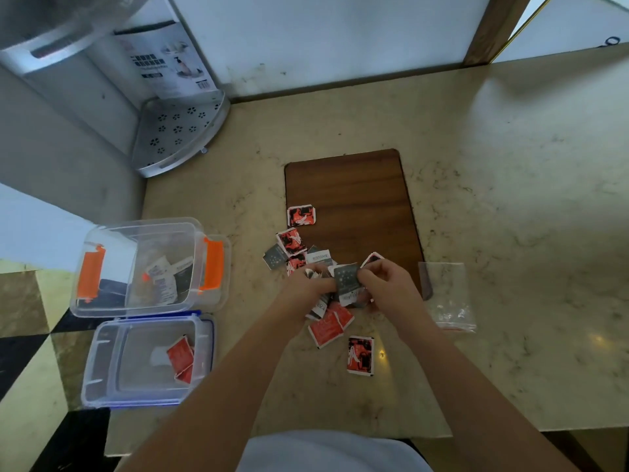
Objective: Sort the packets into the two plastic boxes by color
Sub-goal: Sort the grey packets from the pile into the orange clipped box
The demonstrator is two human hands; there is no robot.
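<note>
A heap of small red packets [328, 330] and grey packets [275, 257] lies on the marble counter by a wooden board. My right hand [384, 279] pinches a grey packet [346, 279] over the heap. My left hand [315, 289] is closed on the heap beside it, holding packets whose colour is partly hidden. At the left stands a clear box with orange clips [112, 298] containing grey and white packets. In front of it is a clear box with blue clips [102, 379] holding red packets [182, 359].
A wooden board [354, 199] is set into the counter behind the heap. An empty clear zip bag [446, 294] lies right of my hands. A silver perforated corner shelf [180, 131] stands at the back left. The counter edge drops to a tiled floor at the left.
</note>
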